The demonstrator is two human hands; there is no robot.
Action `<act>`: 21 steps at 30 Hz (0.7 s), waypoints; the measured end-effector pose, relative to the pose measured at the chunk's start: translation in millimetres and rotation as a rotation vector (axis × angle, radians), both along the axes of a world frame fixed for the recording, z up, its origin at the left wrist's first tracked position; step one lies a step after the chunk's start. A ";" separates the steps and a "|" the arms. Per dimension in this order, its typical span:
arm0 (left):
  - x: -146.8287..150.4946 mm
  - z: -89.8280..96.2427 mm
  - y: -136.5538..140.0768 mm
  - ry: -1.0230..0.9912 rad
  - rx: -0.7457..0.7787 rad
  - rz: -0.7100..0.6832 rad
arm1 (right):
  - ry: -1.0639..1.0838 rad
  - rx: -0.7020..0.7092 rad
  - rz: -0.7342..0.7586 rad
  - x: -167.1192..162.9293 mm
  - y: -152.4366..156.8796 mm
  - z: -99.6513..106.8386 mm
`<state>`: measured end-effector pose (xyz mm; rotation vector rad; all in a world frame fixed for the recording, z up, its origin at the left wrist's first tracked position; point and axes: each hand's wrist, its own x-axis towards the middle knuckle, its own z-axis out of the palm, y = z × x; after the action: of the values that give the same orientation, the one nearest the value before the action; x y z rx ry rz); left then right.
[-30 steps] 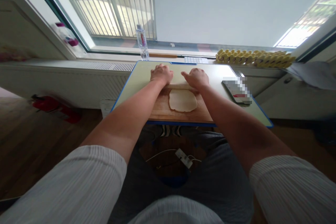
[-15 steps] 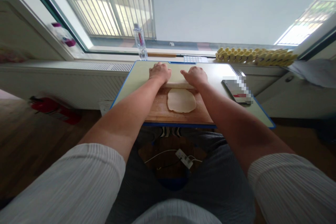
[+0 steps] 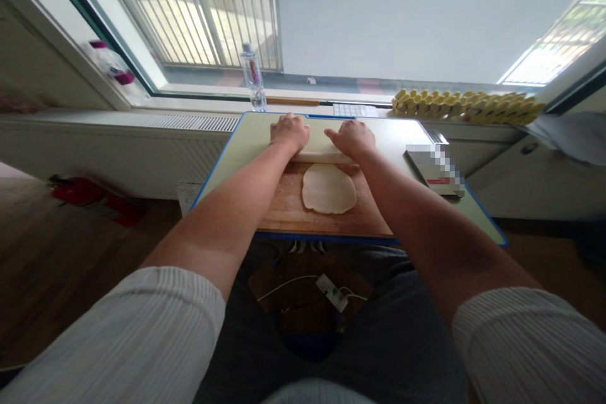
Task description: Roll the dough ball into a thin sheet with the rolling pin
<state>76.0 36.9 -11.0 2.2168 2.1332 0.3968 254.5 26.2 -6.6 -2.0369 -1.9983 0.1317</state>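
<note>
Little has moved beyond a slight camera shift: left hand (image 3: pixel 290 132) and right hand (image 3: pixel 355 137) stay over the rolling pin's (image 3: pixel 319 157) ends, finger closure unclear, at the far edge of the dough (image 3: pixel 329 189) on the wooden board (image 3: pixel 284 202); its outline looks hardly altered. Red lettering on the bottle (image 3: pixel 258 100) is unreadable.

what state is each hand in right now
Left hand: on left end of rolling pin, grip unclear.
Right hand: on its right end, grip unclear.
</note>
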 end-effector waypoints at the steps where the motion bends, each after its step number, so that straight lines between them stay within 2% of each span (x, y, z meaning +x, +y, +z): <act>1: 0.2 0.2 0.7 -0.002 -0.001 0.000 | -0.001 -0.006 -0.001 0.0 1.6 -0.6; 12: 1.3 3.2 -8.8 -0.002 -0.015 -0.007 | 0.006 -0.025 -0.008 1.0 -3.0 -2.2; 17: 0.8 4.2 -27.9 -0.002 -0.054 0.008 | 0.023 -0.048 -0.029 1.6 -22.4 -1.0; 21: -1.7 3.7 -46.3 0.003 -0.156 0.017 | 0.035 -0.122 -0.043 2.2 -45.5 2.0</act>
<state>74.3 -9.4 -7.3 2.1179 2.1063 0.2198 256.7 -19.3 -4.6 -2.1348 -1.9688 0.2851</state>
